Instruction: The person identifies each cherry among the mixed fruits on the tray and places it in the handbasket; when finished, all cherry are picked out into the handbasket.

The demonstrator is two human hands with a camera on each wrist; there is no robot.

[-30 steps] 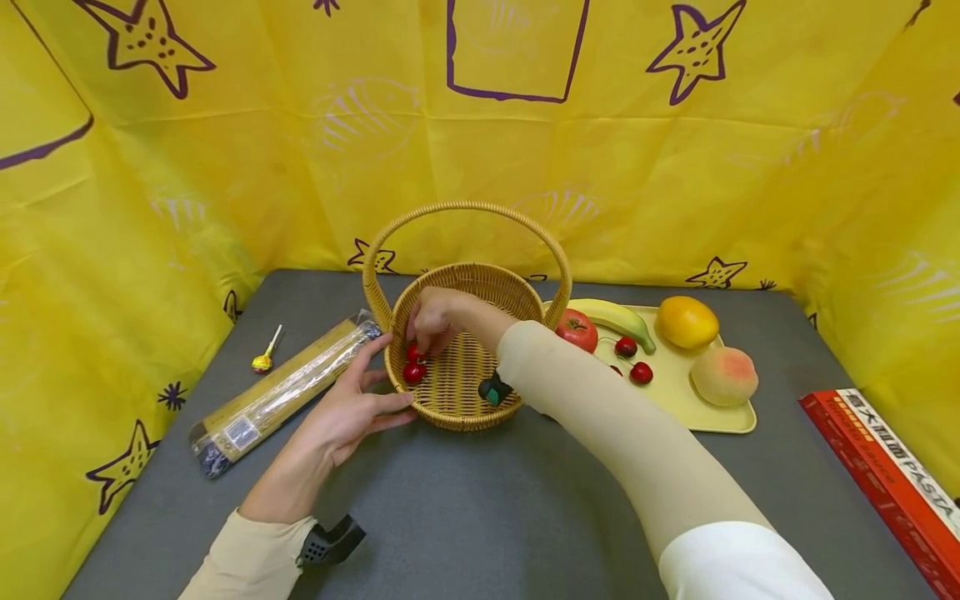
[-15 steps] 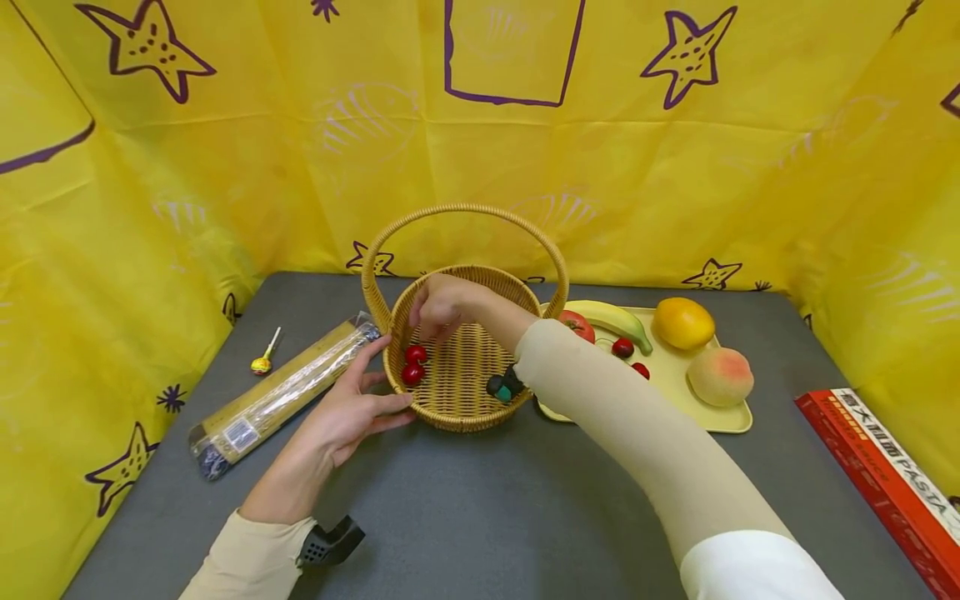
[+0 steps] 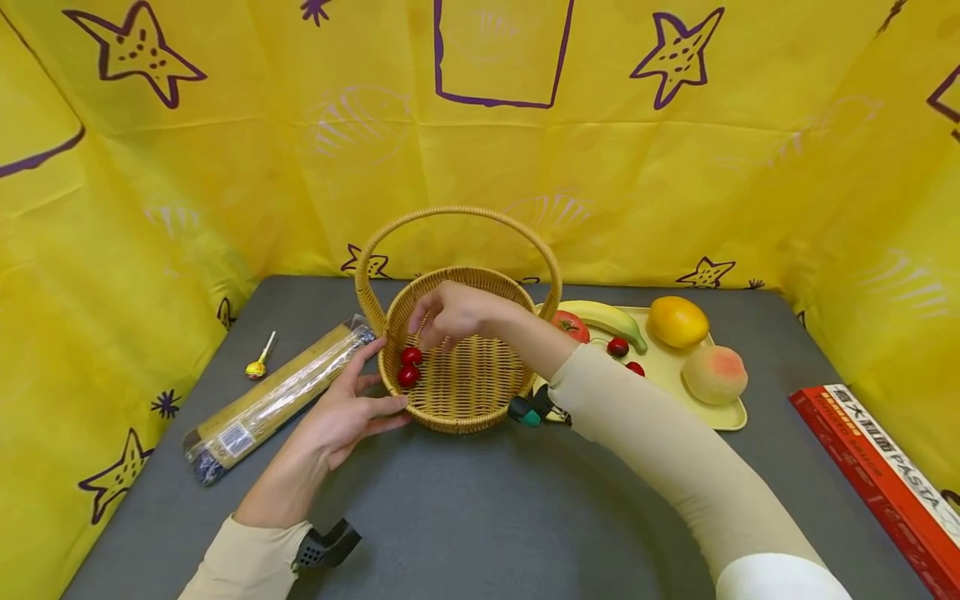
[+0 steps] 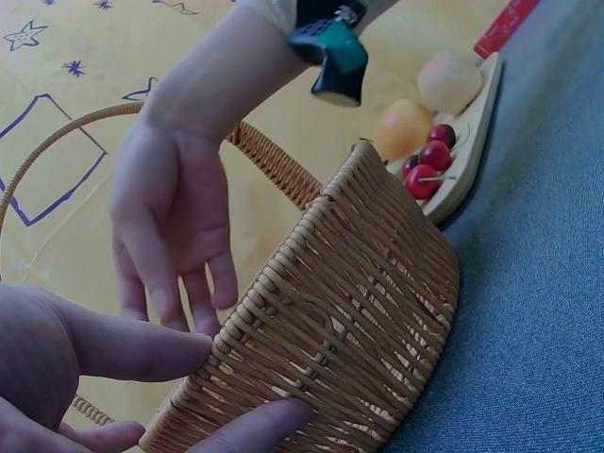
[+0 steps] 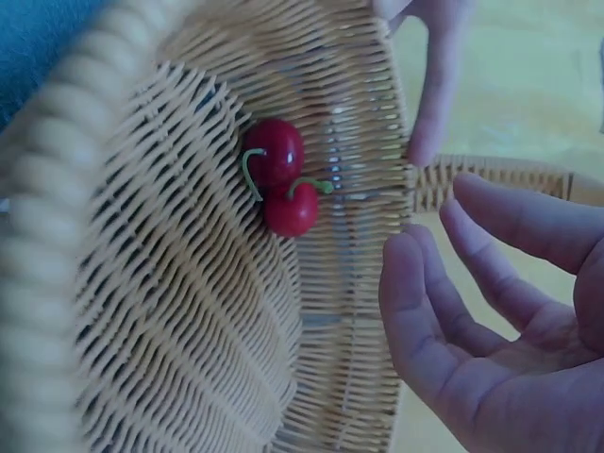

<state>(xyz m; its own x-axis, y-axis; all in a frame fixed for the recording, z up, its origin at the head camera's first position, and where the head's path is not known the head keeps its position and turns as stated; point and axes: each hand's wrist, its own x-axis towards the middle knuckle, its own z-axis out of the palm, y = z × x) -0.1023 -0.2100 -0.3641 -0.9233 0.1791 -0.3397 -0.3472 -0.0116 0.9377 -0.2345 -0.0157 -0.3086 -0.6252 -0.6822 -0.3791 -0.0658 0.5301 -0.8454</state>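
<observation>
In the head view a wicker basket (image 3: 480, 379) with a tall handle stands mid-table. Two red cherries (image 3: 409, 367) lie inside it at the left; the right wrist view shows their green stems (image 5: 253, 175). My left hand (image 3: 348, 417) touches the basket's left side with fingers spread along the rim and outer wall. Over the basket's opening is my right hand (image 3: 457, 312), palm down, with loosely bent, parted fingers and nothing between them. In the right wrist view its fingertips (image 5: 404, 264) are apart from the cherries.
Right of the basket, a cream tray (image 3: 663, 385) carries a tomato (image 3: 572, 325), banana (image 3: 607, 315), mango (image 3: 677, 322), peach (image 3: 715, 375) and several cherries (image 3: 617, 347). A clear-wrapped golden package (image 3: 277, 400) and lollipop (image 3: 257, 367) lie left. A red pasta box (image 3: 877, 467) lies far right.
My right hand has let go of the cherries and come up off them, fingers parting, while its forearm shifted right. My left hand has stayed against the basket.
</observation>
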